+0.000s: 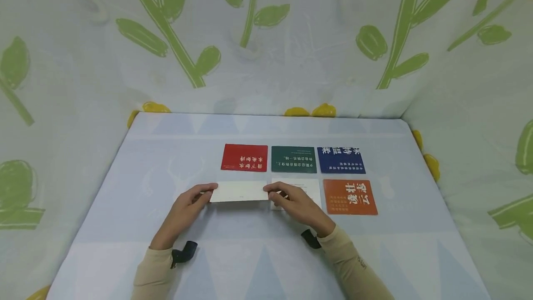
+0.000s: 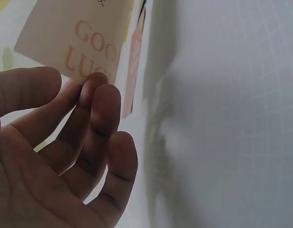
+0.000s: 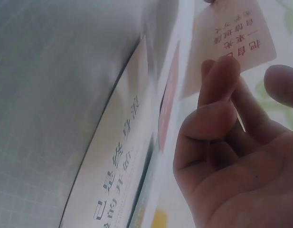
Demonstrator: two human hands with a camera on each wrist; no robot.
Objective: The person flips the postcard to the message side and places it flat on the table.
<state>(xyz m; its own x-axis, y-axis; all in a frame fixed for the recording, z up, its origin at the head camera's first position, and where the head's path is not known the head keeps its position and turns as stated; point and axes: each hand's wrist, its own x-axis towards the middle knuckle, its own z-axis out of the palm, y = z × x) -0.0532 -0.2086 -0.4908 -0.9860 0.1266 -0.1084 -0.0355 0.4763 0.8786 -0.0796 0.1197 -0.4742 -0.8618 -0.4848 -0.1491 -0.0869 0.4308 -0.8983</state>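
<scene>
A cream card [image 1: 239, 191] is held tilted above the table, below the red card. My left hand [image 1: 185, 212] pinches its left end, and my right hand [image 1: 297, 205] pinches its right end. In the left wrist view, the card [image 2: 75, 38] shows "GOO" and part of "LUCK" in pale orange print. Brownish Chinese characters mark the held card [image 3: 236, 40] in the right wrist view. Partly hidden under my right hand, a white printed card [image 1: 307, 188] lies on the table. To its right is an orange card [image 1: 350, 205] with white characters.
Behind the held card, a red card [image 1: 243, 154], a green card [image 1: 293, 154] and a blue card [image 1: 339, 162] lie in a row. They rest on the pale patterned table [image 1: 166, 152]. A leaf-patterned curtain [image 1: 300, 59] surrounds the table's back and sides.
</scene>
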